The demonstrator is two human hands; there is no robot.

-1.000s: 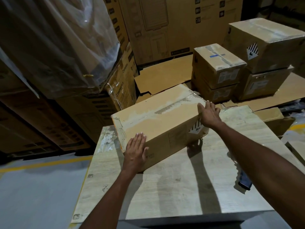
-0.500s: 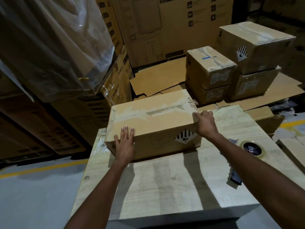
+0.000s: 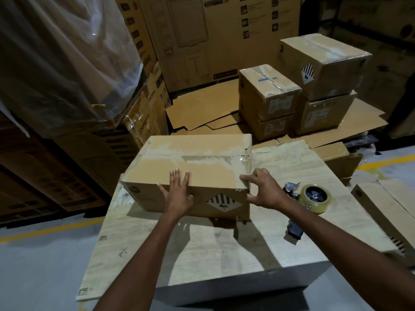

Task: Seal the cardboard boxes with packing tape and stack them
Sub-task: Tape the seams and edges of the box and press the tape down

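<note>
On the desk (image 3: 224,254), toward 12 o'clock, sits the box (image 3: 195,169). Its near edge has the left hand (image 3: 179,194) flat on it; the right hand (image 3: 265,191) seems to pinch its 3 o'clock corner. Stiff, maybe light: hold both ends.

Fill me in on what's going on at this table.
A person holds a cardboard box on the work table. The left-hand grip presses flat over its near top edge; the right-hand grip curls round its near right corner. The tape dispenser lies untouched on the table to the right. Taped boxes stand stacked in twos behind.
</note>
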